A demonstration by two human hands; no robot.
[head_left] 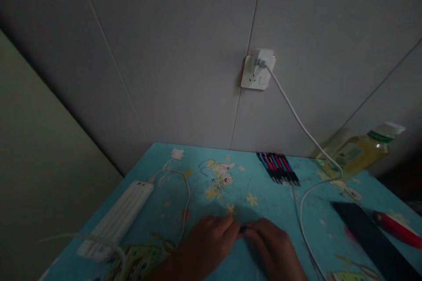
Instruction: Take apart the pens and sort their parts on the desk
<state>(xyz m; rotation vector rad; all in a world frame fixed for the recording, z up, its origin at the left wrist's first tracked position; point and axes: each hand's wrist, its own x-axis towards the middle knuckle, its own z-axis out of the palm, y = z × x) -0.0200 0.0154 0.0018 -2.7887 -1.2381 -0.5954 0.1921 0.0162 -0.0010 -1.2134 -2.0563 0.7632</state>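
Observation:
My left hand (214, 237) and my right hand (275, 246) meet low in the middle of the view, fingertips almost touching. Between them shows the dark tip of a small black object (243, 229); the fingers cover the rest, so its kind is unclear. Both hands are closed in a pinch on it, just above the blue patterned table cover (211, 202). Beyond my right hand, several slim pens (278, 169) in black, red and blue lie side by side near the wall.
At left lies a white power strip (118, 219) with cords. A white cable (303, 127) runs from the wall socket (257, 72) down across the table's right side. A bottle of yellow liquid (358, 156), a dark flat strip (372, 237) and a red-handled tool (397, 228) are at right.

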